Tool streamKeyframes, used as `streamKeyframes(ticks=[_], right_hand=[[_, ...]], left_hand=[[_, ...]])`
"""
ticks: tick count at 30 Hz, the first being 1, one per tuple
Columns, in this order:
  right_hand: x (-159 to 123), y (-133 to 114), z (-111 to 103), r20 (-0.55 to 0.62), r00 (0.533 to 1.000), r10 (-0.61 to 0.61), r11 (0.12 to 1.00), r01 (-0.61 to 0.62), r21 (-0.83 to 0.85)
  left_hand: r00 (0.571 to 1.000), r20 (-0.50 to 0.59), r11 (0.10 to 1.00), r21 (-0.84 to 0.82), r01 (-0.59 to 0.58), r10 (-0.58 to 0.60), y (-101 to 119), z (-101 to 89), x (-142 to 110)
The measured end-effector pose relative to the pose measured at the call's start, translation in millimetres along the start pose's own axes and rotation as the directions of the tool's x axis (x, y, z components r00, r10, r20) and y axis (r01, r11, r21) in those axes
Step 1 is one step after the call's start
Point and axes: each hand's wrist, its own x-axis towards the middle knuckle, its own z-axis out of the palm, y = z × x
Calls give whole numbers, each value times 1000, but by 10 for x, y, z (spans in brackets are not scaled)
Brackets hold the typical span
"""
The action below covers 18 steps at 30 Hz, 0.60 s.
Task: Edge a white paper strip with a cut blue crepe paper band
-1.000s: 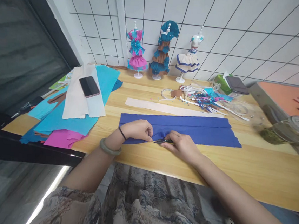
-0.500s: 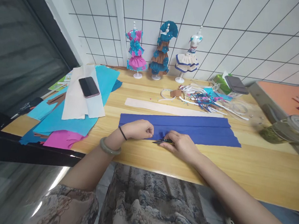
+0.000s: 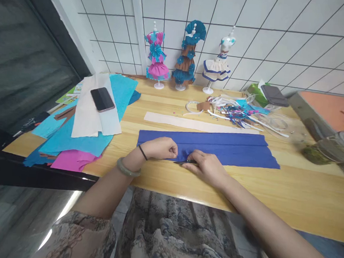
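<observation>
A long strip of dark blue crepe paper [image 3: 237,149] lies flat on the wooden table [image 3: 161,180], with fold lines along its length. My left hand [image 3: 164,147] rests at its left part, fingers curled closed; whatever they pinch is hidden. In my right hand [image 3: 208,165] is a small pair of dark scissors [image 3: 184,162], mostly covered by the fingers, its pointed tip towards the left at the paper's near edge. Between the two hands, a small crumpled dark blue bit [image 3: 184,152] shows on the strip. Just behind lies a narrow cream paper strip [image 3: 185,122].
Three small dress forms [image 3: 183,61] in paper dresses stand along the tiled wall. To the left, a phone [image 3: 102,99] lies on stacked coloured paper [image 3: 55,142]. Ribbons and scraps [image 3: 237,111] are heaped at back right, near a second phone [image 3: 274,95] and a glass jar [image 3: 334,148].
The view has shifted slightly. The scissors' tip sits a little further left, closer to my left hand. Both hands otherwise keep nearly the same place and grip.
</observation>
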Motion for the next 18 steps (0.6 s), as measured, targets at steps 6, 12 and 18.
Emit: streamKeyframes(ticks=[6, 12, 18], right_hand=[[-12, -19, -8, 0, 1000, 5, 1000, -5, 14], [7, -63, -20, 7, 1000, 9, 1000, -9, -9], [15, -72, 2, 5, 1000, 13, 1000, -12, -18]], left_hand=[[1000, 3, 1000, 12, -4, 4, -1, 1, -22], [1000, 10, 1000, 0, -10, 10, -16, 2, -21], [1000, 12, 999, -28, -22, 23, -50, 7, -4]])
